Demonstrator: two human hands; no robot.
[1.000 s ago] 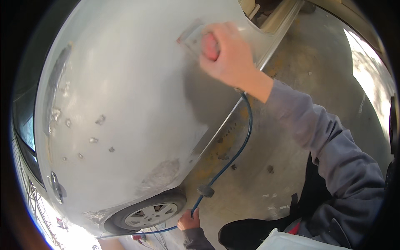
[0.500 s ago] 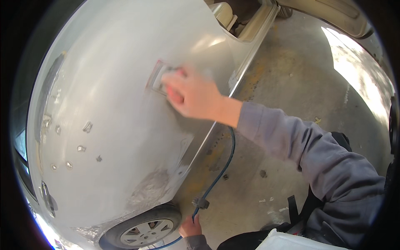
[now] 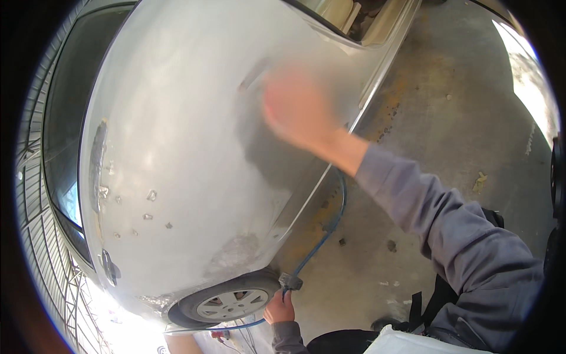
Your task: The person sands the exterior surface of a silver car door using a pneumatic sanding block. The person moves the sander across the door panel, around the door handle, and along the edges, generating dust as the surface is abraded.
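A silver-grey car body panel (image 3: 194, 147) fills the left and middle of the head view, with dull, sanded-looking areas. Over its upper part is my right hand (image 3: 298, 109), smeared by motion and closed round a red-gripped sander with a flat rectangular pad. Only a blurred dark edge of the sander (image 3: 253, 74) shows at the panel now. At the bottom, by the wheel (image 3: 233, 304), my left hand (image 3: 280, 308) is closed on a blue hose (image 3: 324, 236). The hose climbs and passes behind my right forearm. A dark grey lump (image 3: 290, 281) sits on the hose just above my left fingers.
Several small scarred spots (image 3: 152, 195) and a rough patch (image 3: 234, 252) mark the panel. A door handle (image 3: 108, 268) is at the left. Concrete floor (image 3: 436, 141) with dark scraps lies to the right. The open car interior (image 3: 377, 23) shows at the top.
The view has shifted, so the car appears further right and more of its window shows. My right hand has moved right and slightly up; my left hand keeps hold of the hose.
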